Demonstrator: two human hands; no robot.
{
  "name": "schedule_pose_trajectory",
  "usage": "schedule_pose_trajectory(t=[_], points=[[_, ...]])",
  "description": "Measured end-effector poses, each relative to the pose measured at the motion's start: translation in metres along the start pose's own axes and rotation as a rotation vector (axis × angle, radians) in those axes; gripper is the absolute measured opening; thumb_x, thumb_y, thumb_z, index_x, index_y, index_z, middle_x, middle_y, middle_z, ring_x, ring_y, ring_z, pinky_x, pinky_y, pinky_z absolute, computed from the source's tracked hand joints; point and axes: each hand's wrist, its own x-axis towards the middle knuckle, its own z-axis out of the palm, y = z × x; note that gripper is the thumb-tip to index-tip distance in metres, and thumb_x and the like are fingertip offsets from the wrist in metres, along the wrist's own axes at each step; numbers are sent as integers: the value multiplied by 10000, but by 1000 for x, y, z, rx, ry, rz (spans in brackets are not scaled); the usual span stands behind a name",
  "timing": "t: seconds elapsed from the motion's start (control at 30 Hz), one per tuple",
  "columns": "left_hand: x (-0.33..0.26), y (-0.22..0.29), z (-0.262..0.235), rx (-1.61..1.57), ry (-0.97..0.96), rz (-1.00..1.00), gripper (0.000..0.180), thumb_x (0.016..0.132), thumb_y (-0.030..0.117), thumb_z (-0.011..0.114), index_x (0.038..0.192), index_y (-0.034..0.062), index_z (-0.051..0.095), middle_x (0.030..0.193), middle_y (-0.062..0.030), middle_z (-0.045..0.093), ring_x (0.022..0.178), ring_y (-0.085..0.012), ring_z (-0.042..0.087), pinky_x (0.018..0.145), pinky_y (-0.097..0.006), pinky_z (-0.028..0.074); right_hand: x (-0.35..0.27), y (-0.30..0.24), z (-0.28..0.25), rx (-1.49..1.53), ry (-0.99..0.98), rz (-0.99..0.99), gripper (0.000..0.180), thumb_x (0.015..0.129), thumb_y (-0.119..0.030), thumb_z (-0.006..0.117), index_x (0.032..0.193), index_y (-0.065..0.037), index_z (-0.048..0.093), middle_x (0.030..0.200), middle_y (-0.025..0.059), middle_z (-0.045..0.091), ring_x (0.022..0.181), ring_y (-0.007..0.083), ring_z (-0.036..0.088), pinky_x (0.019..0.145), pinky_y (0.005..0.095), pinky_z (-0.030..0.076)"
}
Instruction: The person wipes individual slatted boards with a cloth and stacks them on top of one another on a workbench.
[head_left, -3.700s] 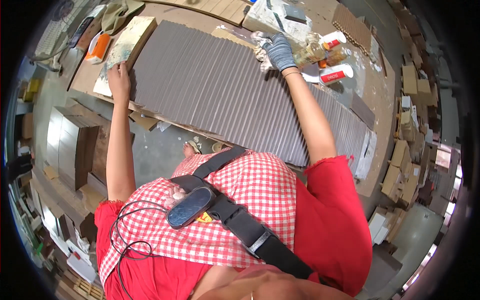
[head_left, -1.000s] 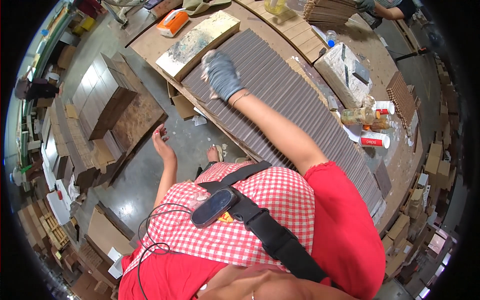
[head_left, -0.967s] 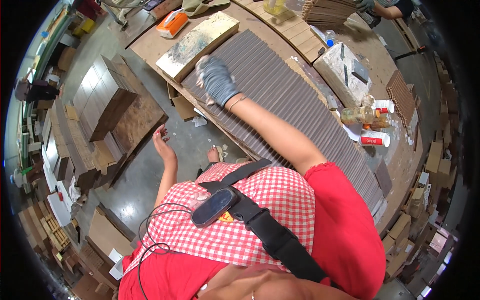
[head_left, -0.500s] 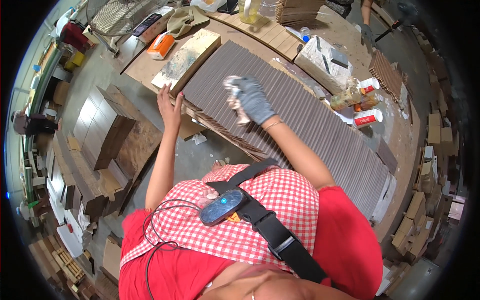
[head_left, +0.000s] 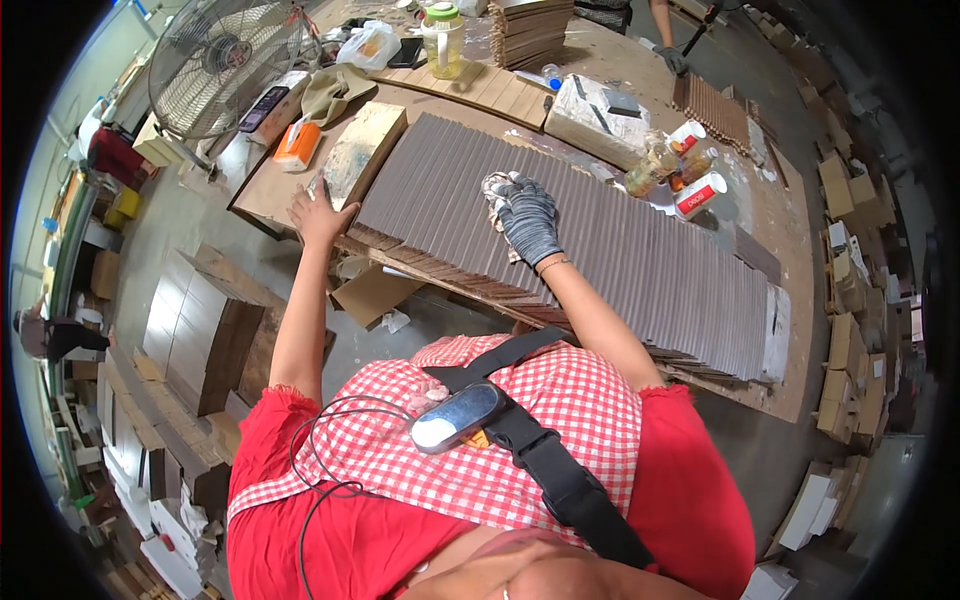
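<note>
Slats [head_left: 600, 240]: one long bank of thin brown strips set on edge, packed face to face, running from the near-left part of the tabletop [head_left: 770, 205] toward its right end. Judged packed tight so the upper edges form one level surface to work across.

Right hand [head_left: 527, 215]: in a grey knit glove, palm down on the upper edges of the slats, near the left part of the bank. Fingers curled loosely over a crumpled pale rag [head_left: 494, 188], pressing it against the slats; partly closed, not a fist.

Left hand [head_left: 318, 210]: bare, fingers spread apart, flat at the near-left edge of the tabletop, just beside the left end of the bank and touching a stained flat block [head_left: 365, 150]. It grips nothing; judged a brace for the lean.

Bottles and cans [head_left: 680, 170]: clustered at the far edge, beyond the slats, well apart from both hands.

Fan [head_left: 225, 60]: standing off the far-left corner.
</note>
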Motion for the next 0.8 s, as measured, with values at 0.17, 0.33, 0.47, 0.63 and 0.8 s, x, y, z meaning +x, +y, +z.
schedule_pose_trajectory(t=[0.17,0.33,0.47,0.63,0.8], points=[[16,-4,17,-163,-59,-33,910,665,563,777,1441,266,404,1337,-278,407,1239,-438,392,1027,-531,333,2,19,2,-4,23,-28,277,865,-188,616,1122,-109,681,1288,168,582,1196,326,539,1076,412,381],[31,-6,22,-166,-66,-60,925,662,580,773,1447,274,390,1326,-280,400,1230,-447,390,1026,-520,335,5,20,-4,122,-36,40,292,868,-183,610,1144,-119,679,1290,161,588,1183,317,556,1066,409,397],[37,-6,17,-113,-173,-96,984,685,660,720,1485,249,322,1372,-326,356,1273,-484,350,1052,-550,299,1,20,-6,54,1,-10,279,880,-185,605,1143,-129,681,1278,146,596,1183,308,554,1066,409,394],[-15,68,-28,-386,-184,80,990,755,703,633,1491,115,329,1439,-297,371,1346,-436,341,1108,-532,254,-4,25,-11,40,21,-14,274,880,-190,610,1141,-131,673,1226,118,610,1130,298,569,1046,399,409],[-69,90,-48,-581,-137,5,854,741,562,737,1388,66,484,1355,-258,463,1262,-405,445,1036,-467,376,-15,9,-17,-10,43,-55,354,858,-231,640,1199,-137,646,1323,128,549,1223,318,494,1092,429,346]])
